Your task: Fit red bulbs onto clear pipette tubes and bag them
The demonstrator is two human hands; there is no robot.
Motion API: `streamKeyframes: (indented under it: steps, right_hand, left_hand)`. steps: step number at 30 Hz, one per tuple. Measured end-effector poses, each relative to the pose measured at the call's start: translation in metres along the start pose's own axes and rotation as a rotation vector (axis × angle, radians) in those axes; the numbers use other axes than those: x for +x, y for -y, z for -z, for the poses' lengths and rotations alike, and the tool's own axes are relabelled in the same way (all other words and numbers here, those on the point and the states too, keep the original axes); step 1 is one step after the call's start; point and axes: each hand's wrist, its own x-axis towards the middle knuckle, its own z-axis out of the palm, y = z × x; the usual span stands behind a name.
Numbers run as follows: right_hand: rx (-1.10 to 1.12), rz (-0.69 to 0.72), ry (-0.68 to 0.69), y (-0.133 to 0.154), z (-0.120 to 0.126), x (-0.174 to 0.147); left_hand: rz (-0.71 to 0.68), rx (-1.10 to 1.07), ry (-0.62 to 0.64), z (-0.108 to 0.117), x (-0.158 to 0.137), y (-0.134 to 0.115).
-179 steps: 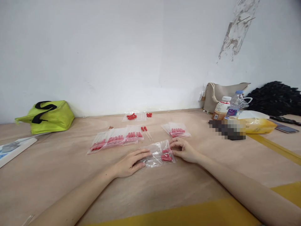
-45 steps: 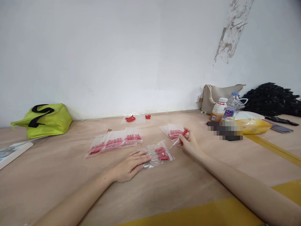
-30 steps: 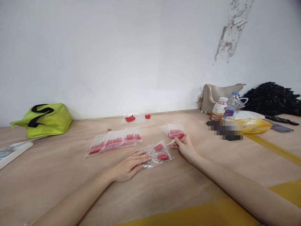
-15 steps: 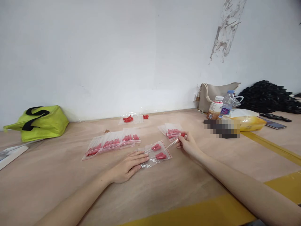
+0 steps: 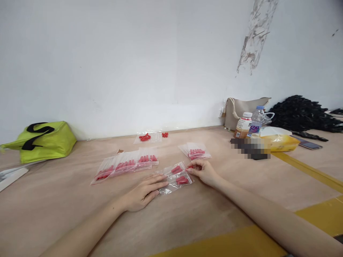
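My left hand (image 5: 142, 192) lies flat with its fingers stretched over the closed end of a clear zip bag (image 5: 166, 188), pressing it to the table. Inside that bag are several red-handled pieces (image 5: 182, 180) with thin pale shafts. At the bag's mouth, on its right side, my right hand (image 5: 204, 172) pinches another red-handled piece (image 5: 190, 167). Its shaft points into the bag; the fingers hide part of the handle. Beyond my right hand is a small stack of filled zip bags (image 5: 197, 151). A row of overlapping filled bags (image 5: 124, 165) lies farther left.
Near the wall lie an open bag with red pieces (image 5: 145, 137) and a few loose red pieces (image 5: 165, 135). A lime-green bag (image 5: 48, 141) sits at left. Bottles (image 5: 243, 125), a yellow tissue pack (image 5: 284, 142), a phone (image 5: 311, 143) and a black heap (image 5: 300, 114) are at right.
My right hand has moved left and nearer, bringing the red-handled piece from beside the small stack to the bag's mouth. My left hand stays on the bag.
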Motion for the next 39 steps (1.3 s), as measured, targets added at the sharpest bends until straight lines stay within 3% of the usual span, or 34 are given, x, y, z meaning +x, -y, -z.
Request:
streamKeyframes:
  steps: [4,10,13,16,18,22,26,28,34,36,39]
  right_hand:
    - [-0.037,0.003,0.045,0.004,-0.002,0.0]
    - [0.195,-0.043,0.235,0.008,-0.006,-0.006]
    - [0.122,-0.042,0.131,0.005,-0.004,-0.002]
    - [-0.083,0.057,-0.021,0.005,0.0,0.008]
    - [-0.181,0.09,-0.038,0.008,0.002,0.015]
    - [-0.144,-0.114,0.128,0.015,0.002,0.025]
    - [-0.026,-0.293,0.304,0.017,0.006,0.019]
    - [0.014,-0.34,0.252,0.015,0.013,0.01]
    - [0.252,-0.438,-0.102,0.01,0.024,-0.022]
    - [0.392,-0.459,-0.106,0.013,0.019,-0.026]
    - [0.46,-0.5,0.016,0.02,0.006,-0.024]
  left_hand:
    - [0.008,0.016,0.01,0.0,0.0,0.001]
    - [0.016,0.017,0.01,-0.002,-0.001,0.001]
    - [0.003,0.001,0.004,0.0,-0.001,0.001]
    - [-0.044,0.002,0.008,0.002,0.0,0.001]
    - [-0.063,0.06,-0.012,0.002,0.001,0.002]
    - [0.032,0.226,-0.24,-0.002,0.004,0.006]
    - [0.091,0.243,-0.446,-0.007,0.004,0.011]
    - [0.07,0.241,-0.463,-0.007,0.003,0.011]
    - [-0.005,0.215,-0.442,-0.004,0.005,0.009]
    - [-0.027,0.194,-0.435,-0.004,0.007,0.009]
    - [-0.061,0.147,-0.405,-0.006,0.009,0.009]
